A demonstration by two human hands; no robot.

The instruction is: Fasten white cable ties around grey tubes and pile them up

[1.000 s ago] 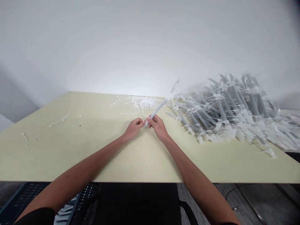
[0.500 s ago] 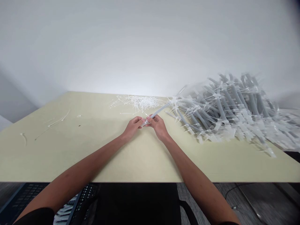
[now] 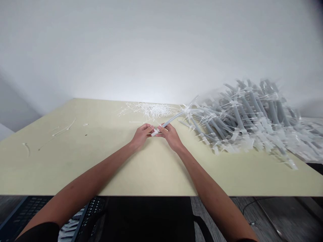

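- Grey tube: above the worktop's middle.
- Right hand: fingers holding it.
- Left hand: fingers narrow, at its near end; grip unclear.
- White ties: far edge.
- Tube pile: toward right edge.

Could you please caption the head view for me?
Left hand and right hand hold a tube's end, with white ties and piled tubing beyond.

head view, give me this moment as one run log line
left hand: at clear end of grey tube | right hand: gripping same tube | white ties: piled beyond hands | tube heap: right side of table
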